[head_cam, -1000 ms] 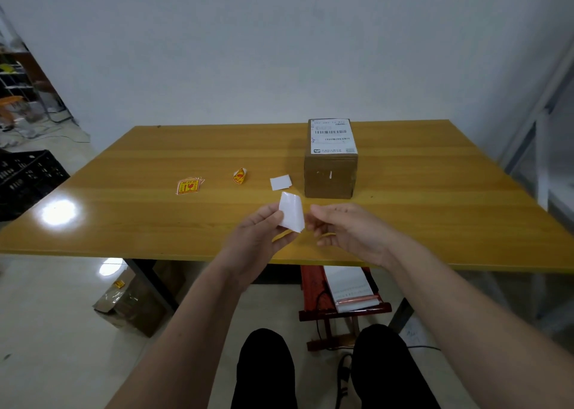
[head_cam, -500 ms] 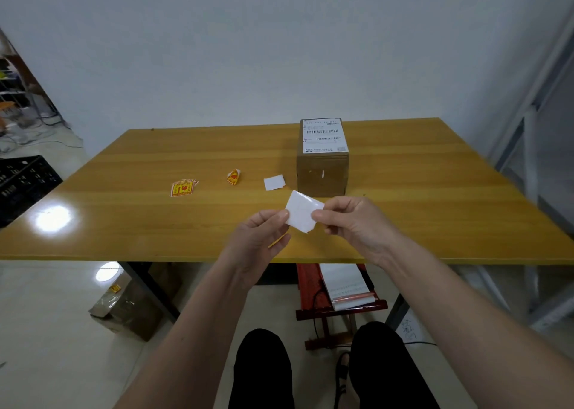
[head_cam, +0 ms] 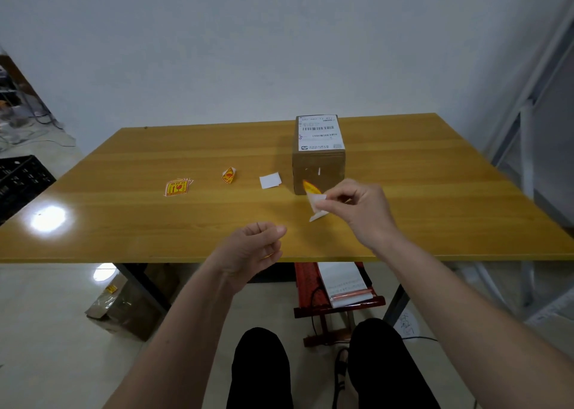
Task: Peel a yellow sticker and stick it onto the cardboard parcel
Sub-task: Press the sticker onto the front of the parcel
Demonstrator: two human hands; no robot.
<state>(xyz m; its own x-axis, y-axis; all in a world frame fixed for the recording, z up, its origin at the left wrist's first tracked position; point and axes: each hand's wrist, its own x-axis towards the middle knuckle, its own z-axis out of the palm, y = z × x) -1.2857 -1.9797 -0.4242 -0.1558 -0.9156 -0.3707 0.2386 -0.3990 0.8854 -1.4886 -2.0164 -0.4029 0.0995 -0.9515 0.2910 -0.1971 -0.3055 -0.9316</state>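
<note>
your right hand [head_cam: 357,203] pinches the sticker [head_cam: 313,197] just before the parcel [head_cam: 320,166]; left hand [head_cam: 251,247] curled, its contents unclear.

Packing workroom: labelled parcel [head_cam: 319,155], crate [head_cam: 21,180], metal shelving [head_cam: 528,147].

A plain pale wall [head_cam: 248,51] rises beyond the hands, behind a yellow wooden bench [head_cam: 155,222] with a bright lamp glare [head_cam: 48,219] far to their left. Below the hands lies a glossy light floor [head_cam: 46,331], with a wrapped carton [head_cam: 124,309] under the bench. A black crate [head_cam: 21,182] stands leftward; a grey metal frame [head_cam: 528,147] stands rightward.
</note>
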